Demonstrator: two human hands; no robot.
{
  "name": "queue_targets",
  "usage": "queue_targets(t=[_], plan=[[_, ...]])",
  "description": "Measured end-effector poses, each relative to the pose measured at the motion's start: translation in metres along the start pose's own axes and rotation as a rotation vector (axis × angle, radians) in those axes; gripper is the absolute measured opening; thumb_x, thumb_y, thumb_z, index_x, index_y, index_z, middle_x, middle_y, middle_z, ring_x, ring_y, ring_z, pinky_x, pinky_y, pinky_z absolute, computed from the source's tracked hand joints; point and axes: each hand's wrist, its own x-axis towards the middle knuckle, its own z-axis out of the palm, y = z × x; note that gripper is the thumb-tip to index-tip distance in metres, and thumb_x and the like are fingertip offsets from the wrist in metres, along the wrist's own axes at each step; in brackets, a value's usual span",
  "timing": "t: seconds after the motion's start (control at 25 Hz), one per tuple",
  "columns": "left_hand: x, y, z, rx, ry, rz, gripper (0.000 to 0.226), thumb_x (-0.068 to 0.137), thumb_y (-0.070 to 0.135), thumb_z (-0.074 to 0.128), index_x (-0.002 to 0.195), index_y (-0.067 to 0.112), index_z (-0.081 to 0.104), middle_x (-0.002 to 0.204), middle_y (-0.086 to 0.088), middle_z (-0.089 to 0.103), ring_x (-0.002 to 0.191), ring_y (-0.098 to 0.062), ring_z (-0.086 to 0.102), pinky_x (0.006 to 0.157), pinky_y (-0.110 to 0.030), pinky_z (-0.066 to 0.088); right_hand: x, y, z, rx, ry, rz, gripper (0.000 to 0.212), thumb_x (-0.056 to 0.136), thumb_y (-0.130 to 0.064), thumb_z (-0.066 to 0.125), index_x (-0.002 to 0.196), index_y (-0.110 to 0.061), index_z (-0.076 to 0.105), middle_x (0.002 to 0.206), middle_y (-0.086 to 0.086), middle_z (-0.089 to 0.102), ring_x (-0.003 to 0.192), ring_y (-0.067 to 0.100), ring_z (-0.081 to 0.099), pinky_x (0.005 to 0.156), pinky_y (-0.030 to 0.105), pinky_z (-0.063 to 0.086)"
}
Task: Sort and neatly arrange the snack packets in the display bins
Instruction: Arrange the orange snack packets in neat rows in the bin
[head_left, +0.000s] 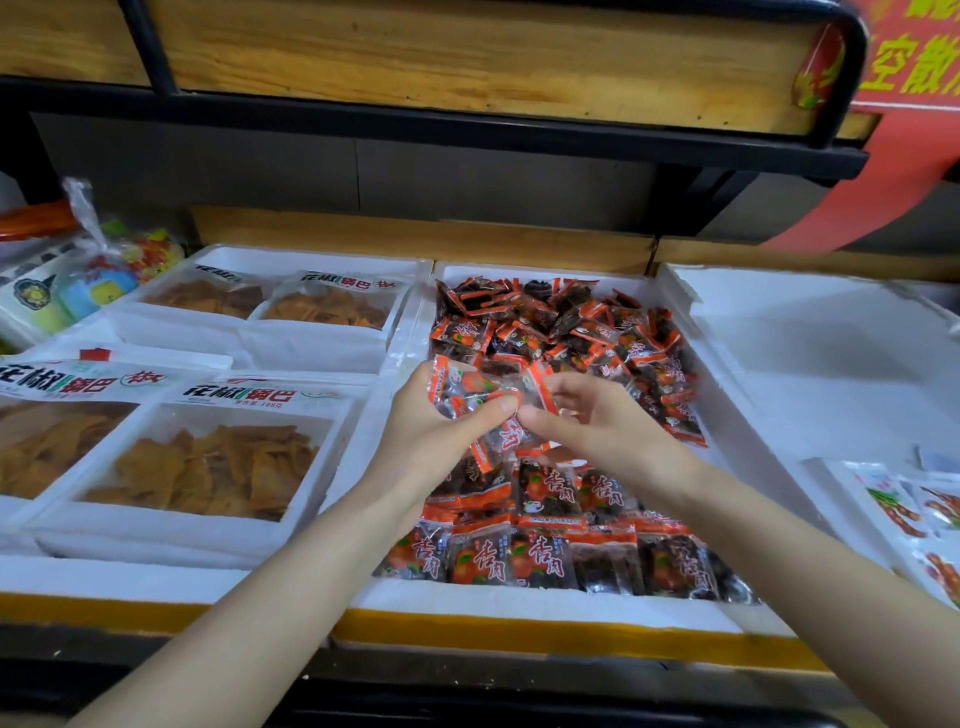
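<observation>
Grip was closed round a stack of snack packets (467, 385) by the left hand (431, 436), its right edge pinched by the right hand (602, 431); stack was held over the middle bin (519, 597), tidy rows (545, 561) just below and nearer, loose pile (561, 322) beyond

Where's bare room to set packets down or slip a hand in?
Freest: the right bin, bare floor between its left wall and the printed packets in its near right corner. The middle bin is crowded: loose snack packets behind, rows in front, left hand and right hand gripping some above them. The left bin is full of big bags.
</observation>
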Motion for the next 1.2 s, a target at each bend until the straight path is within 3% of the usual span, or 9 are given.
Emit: queue_targets(t=[0.16,0.28,0.4,0.52,0.64,0.8,0.92,1.08,1.2], plan=[[-0.011,0.004,0.001,-0.129,-0.035,-0.061,0.014,0.092,0.027,0.058,0.104,0.019,0.059,0.102,-0.003,0.07,0.091,-0.014,0.069,0.079,-0.032,0.057,-0.009,-0.001,-0.013,0.084,0.028,0.052,0.013,0.091,-0.02,0.058,0.091,-0.011,0.066,0.079,-0.005,0.064,0.07,0.007,0.061,0.061,0.015,0.048],[-0.013,0.012,-0.016,-0.158,0.105,-0.026,0.009,0.095,0.025,0.053,0.098,0.019,0.058,0.103,-0.002,0.067,0.093,-0.011,0.067,0.075,-0.028,0.058,-0.008,-0.002,-0.019,0.015,0.11,0.027,0.017,0.093,-0.021,0.055,0.082,-0.017,0.067,0.064,-0.01,0.06,0.063,0.006,0.056,0.058,0.014,0.045],[-0.013,0.022,-0.037,-0.148,0.213,0.014,0.01,0.095,0.026,0.054,0.103,0.02,0.057,0.106,0.002,0.065,0.093,-0.004,0.064,0.078,-0.03,0.058,-0.002,0.004,0.003,-0.362,0.032,-0.014,0.027,0.091,-0.028,0.057,0.087,-0.003,0.067,0.071,0.015,0.063,0.06,0.014,0.05,0.058,0.022,0.04],[-0.016,0.026,-0.05,-0.139,0.252,0.019,0.016,0.096,0.026,0.054,0.109,0.017,0.057,0.111,-0.004,0.066,0.101,-0.014,0.065,0.082,-0.034,0.057,0.006,0.008,0.045,-0.638,-0.099,-0.125,0.024,0.092,-0.028,0.057,0.085,-0.007,0.065,0.069,0.005,0.061,0.054,0.007,0.046,0.051,0.017,0.032],[-0.023,0.027,-0.056,-0.132,0.258,0.028,0.016,0.096,0.026,0.054,0.109,0.018,0.057,0.11,-0.003,0.066,0.1,-0.012,0.065,0.079,-0.031,0.057,0.015,0.012,0.073,-0.698,-0.202,-0.097,0.022,0.094,-0.026,0.056,0.096,-0.006,0.065,0.077,0.006,0.063,0.06,0.011,0.053,0.058,0.024,0.04],[-0.032,0.025,-0.063,-0.134,0.241,0.045,0.005,0.095,0.024,0.055,0.096,0.021,0.059,0.101,-0.002,0.069,0.095,-0.013,0.067,0.068,-0.025,0.058,0.017,0.017,0.076,-0.615,-0.332,-0.007,0.016,0.095,-0.023,0.053,0.083,-0.013,0.056,0.066,-0.002,0.054,0.061,0.012,0.06,0.064,0.03,0.052],[-0.035,0.024,-0.063,-0.134,0.236,0.034,0.007,0.095,0.024,0.055,0.097,0.019,0.059,0.099,-0.003,0.069,0.093,-0.014,0.068,0.07,-0.028,0.059,0.019,0.015,0.073,-0.687,-0.325,-0.055,0.015,0.095,-0.023,0.053,0.084,-0.014,0.058,0.066,-0.001,0.057,0.06,0.007,0.056,0.063,0.027,0.046],[-0.039,0.023,-0.062,-0.118,0.224,0.019,0.008,0.095,0.025,0.055,0.098,0.02,0.059,0.105,-0.005,0.069,0.096,-0.014,0.068,0.074,-0.031,0.058,0.016,0.012,0.075,-0.985,-0.266,-0.175,0.032,0.091,-0.042,0.055,0.109,-0.019,0.066,0.095,0.001,0.067,0.084,0.018,0.062,0.072,0.032,0.049],[-0.042,0.021,-0.06,-0.106,0.199,0.006,0.011,0.094,0.028,0.056,0.102,0.021,0.06,0.114,-0.003,0.065,0.104,-0.012,0.064,0.074,-0.033,0.059,0.01,0.009,0.075,-1.107,-0.132,-0.265,0.036,0.086,-0.049,0.059,0.107,-0.02,0.063,0.093,-0.007,0.059,0.082,0.015,0.057,0.064,0.028,0.046]])
